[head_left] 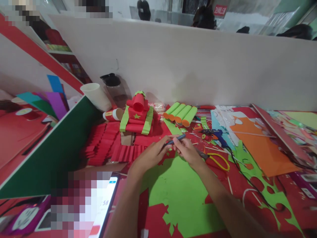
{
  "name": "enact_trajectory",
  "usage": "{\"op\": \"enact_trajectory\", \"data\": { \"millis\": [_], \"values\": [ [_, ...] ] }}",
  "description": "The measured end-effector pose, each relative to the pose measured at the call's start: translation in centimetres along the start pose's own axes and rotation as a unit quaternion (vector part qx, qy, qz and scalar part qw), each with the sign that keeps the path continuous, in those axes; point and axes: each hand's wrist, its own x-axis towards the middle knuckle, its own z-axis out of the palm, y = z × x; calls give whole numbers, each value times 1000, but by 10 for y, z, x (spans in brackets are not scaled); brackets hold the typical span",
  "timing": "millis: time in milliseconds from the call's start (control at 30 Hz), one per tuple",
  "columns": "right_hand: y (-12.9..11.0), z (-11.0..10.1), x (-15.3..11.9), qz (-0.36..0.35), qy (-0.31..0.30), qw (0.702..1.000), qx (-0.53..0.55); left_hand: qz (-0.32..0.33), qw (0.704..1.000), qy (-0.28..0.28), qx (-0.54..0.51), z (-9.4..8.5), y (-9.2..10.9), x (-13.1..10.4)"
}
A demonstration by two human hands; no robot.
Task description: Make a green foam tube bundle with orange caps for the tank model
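Observation:
Above a large green paper sheet (180,195), my two hands meet around a dark blue-grey pen-like stick (178,138). My left hand (160,148) has its fingers closed on the stick's lower left part. Near its upper right end, my right hand (184,148) pinches it. Behind my left hand stands a red paper model (136,115) with green strips and a yellow star. Green paper rolls with orange ends (182,114) lie beyond my hands. Yellow-handled scissors (218,160) rest beside my right hand.
Folded red strips (104,142) lie at left, beside a green divider (52,148). A white cup (96,96) and a bottle (116,89) stand behind. At right are a blue glue gun (220,136), orange paper (264,145) and green cut-outs (269,190). A phone (106,205) lies in front.

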Motion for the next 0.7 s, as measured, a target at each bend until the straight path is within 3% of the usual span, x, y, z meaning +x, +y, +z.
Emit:
{"op": "enact_trajectory", "data": {
  "millis": [100, 233, 367, 567, 700],
  "values": [
    [0, -5, -1, -9, 71, 996, 62, -46, 998, -1, 35, -3, -16, -3],
    [5, -12, -16, 8, 160, 981, 105, -120, 986, -50, 100, -5, -30, -9],
    [15, -8, -36, 24, 140, 989, 39, -171, 970, -104, 140, -3, -26, -12],
    [22, 6, -50, 9, 23, 992, -124, -183, 963, -96, 171, 0, -21, -12],
    [24, 9, -52, -18, 7, 980, -198, -191, 959, -99, 184, -3, -20, -13]
  ]
}}
